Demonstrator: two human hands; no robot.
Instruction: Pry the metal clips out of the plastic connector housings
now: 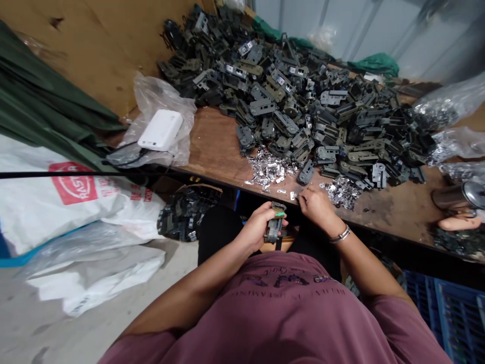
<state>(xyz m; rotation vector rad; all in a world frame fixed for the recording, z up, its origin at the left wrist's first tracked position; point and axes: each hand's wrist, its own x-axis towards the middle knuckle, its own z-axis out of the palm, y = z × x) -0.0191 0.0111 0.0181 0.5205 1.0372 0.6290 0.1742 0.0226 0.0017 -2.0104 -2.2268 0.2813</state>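
Observation:
My left hand (256, 225) is wrapped round a dark grey-green moulded housing (273, 231), held above my lap with a bright green spot near its upper end. At the table's front edge, my right hand (317, 206) has its fingertips pinched together beside a few loose small metal plates (293, 195); whatever lies between them is too small to make out. A pile of shiny metal plates (268, 169) lies just beyond, and a second pile of plates (344, 193) sits to the right of that hand. One single housing (305, 173) rests between the piles.
A large heap of similar housings (261, 106) covers the back of the table (212, 141). On the left, a white box (161, 130) sits on clear plastic. A metal cup (460, 196) and bags of metal parts (447, 108) stand right. Blue crates (450, 308) are below.

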